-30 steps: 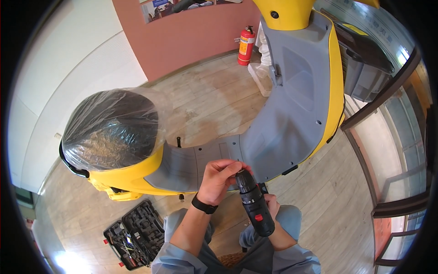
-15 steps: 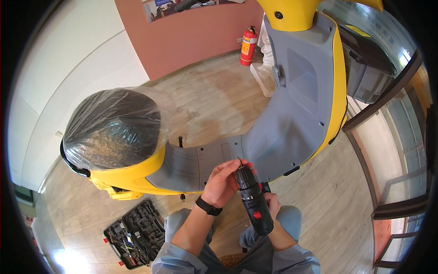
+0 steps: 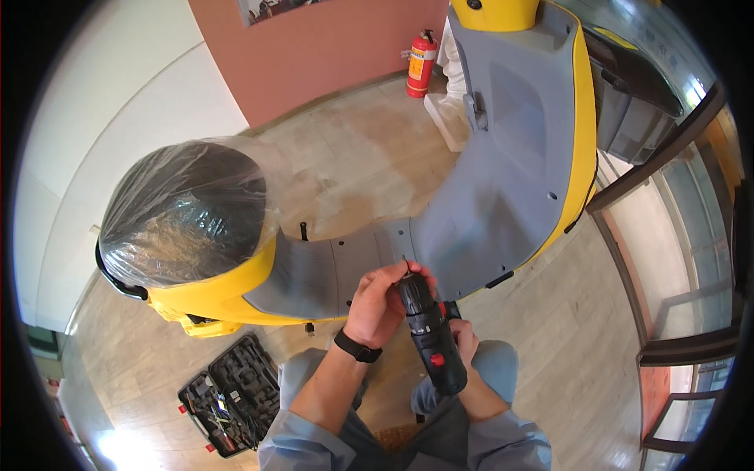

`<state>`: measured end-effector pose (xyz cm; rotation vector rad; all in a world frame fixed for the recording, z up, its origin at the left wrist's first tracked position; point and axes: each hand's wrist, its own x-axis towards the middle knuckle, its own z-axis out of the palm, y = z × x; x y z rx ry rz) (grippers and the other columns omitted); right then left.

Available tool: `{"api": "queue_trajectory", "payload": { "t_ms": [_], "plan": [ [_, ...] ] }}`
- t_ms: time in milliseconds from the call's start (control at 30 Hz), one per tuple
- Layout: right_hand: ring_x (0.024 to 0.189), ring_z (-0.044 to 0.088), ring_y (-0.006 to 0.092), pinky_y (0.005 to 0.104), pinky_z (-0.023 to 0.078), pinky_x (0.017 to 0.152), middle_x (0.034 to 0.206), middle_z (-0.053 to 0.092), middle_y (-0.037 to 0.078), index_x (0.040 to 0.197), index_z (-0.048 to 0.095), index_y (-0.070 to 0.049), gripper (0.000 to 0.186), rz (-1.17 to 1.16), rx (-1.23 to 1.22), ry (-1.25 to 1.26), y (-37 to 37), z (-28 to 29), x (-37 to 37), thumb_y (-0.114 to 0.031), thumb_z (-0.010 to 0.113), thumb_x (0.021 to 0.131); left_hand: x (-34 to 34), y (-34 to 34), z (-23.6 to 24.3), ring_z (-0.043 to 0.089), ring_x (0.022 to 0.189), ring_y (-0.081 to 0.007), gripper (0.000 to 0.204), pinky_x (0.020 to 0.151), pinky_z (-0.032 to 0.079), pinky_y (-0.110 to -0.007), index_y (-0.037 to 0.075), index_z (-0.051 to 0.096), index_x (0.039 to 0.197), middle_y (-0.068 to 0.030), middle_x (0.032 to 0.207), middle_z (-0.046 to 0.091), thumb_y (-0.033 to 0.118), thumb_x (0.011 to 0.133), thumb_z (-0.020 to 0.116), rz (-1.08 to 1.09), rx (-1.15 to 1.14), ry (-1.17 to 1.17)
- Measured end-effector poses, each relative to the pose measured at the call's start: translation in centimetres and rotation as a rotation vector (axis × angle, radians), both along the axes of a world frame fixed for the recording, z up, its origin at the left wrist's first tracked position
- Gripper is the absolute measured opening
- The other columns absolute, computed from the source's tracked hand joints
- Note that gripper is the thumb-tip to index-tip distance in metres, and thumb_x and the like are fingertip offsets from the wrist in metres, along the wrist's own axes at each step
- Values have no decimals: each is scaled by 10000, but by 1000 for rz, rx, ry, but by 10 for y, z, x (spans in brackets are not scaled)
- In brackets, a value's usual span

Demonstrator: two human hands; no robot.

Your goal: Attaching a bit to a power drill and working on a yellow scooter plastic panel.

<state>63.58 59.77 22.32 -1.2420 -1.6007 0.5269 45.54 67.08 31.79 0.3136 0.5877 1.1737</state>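
A black cordless drill point(image 3: 433, 345) with red details is in front of me, its chuck pointing away. My right hand point(image 3: 465, 342) is wrapped round its handle, which is mostly hidden behind the drill body. At the chuck's tip, my left hand point(image 3: 380, 304) pinches a thin bit point(image 3: 406, 261) between its fingers; a black watch band circles that wrist. Just beyond the drill stands a yellow and grey scooter point(image 3: 314, 275). Its seat point(image 3: 188, 208) is wrapped in clear plastic film.
An open black tool case point(image 3: 233, 396) with several tools lies on the floor at the lower left. A red fire extinguisher point(image 3: 421, 64) stands by the reddish wall. Dark-framed glass panels point(image 3: 691, 322) line the right side.
The view has shifted slightly, so the scooter and wall sit a little higher and further left. Both hands keep the same hold on the drill and bit.
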Motion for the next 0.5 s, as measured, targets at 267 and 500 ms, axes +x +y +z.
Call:
{"api": "queue_trajectory", "payload": {
  "t_ms": [267,500],
  "plan": [
    [594,597,196,305,487,571,745,607,82,957,499,-61,331,34,-63,-1,3,7,-1,-110,765,765,-4,4,2,635,997,-261,227,921,521,-433,56,600,1000,-102,1041,653,278,971,565,-4,-10,-11],
    [564,580,174,298,468,537,693,582,57,950,484,-72,372,79,11,-65,8,4,3,-123,797,755,-6,6,-1,630,990,-252,236,910,521,-425,66,592,975,-103,1036,645,299,989,558,25,-20,-26]
  ]
}}
